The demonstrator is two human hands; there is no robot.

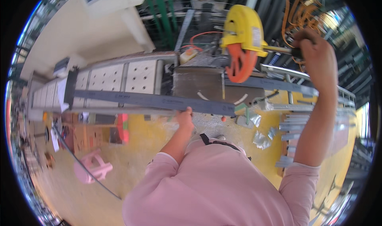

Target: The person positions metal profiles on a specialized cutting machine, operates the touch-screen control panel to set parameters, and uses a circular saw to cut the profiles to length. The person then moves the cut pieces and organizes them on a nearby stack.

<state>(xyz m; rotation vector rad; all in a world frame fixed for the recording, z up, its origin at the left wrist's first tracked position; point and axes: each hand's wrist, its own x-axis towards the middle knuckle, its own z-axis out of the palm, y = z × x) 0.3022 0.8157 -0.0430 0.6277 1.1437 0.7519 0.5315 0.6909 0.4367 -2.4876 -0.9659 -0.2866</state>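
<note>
A long grey metal profile (155,100) lies along the saw bench, its right end over the metal saw table (195,82). My left hand (184,120) is closed on its near edge, right of its middle. My right hand (317,61) is raised at the right, wrapped around the black-ended handle (295,52) of a cut-off saw (243,29). The saw has a yellow housing and an orange lower guard (240,63), which hangs above the table behind the profile. A second grey profile piece (274,84) extends right from behind the guard. The blade edge is hidden.
A perforated metal bench (105,76) runs left, with a dark upright stop (71,87) at the profile's left end. Stacked metal profiles (294,126) lie at the right. A pink stool (93,167) and crumpled shiny scraps (261,140) are on the floor. Orange hose (302,11) hangs behind.
</note>
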